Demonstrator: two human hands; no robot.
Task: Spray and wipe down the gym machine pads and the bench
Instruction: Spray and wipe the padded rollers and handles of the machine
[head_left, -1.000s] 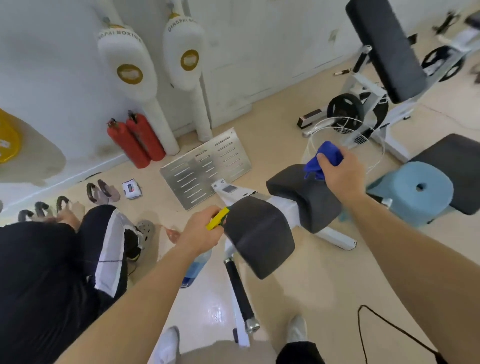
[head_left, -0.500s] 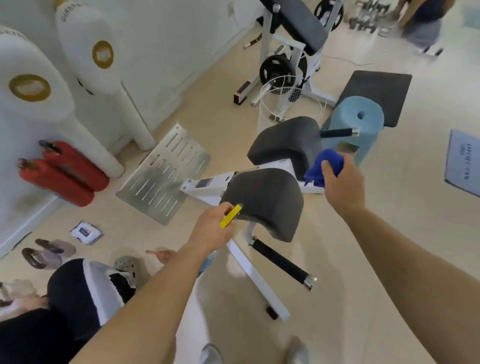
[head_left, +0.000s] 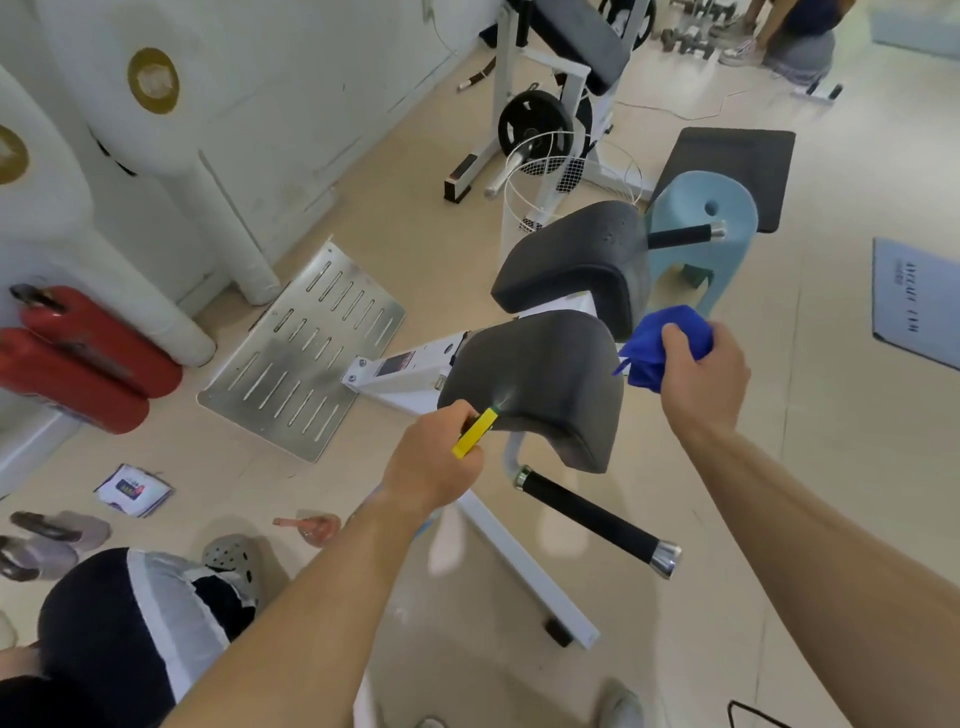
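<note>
Bare forearms (head_left: 311, 597), pale grey shoe (head_left: 621, 699).

Nothing can be read for certain. The grey floor board (head_left: 914, 301) carries dark lettering, too blurred to make out. The sticker (head_left: 397, 365) on the white machine frame (head_left: 524, 566) and the printed packet (head_left: 132, 489) on the floor are too small.

Dark grey pads (head_left: 535, 384), a blue cloth (head_left: 657, 343), yellow spray nozzle (head_left: 475, 432).
</note>
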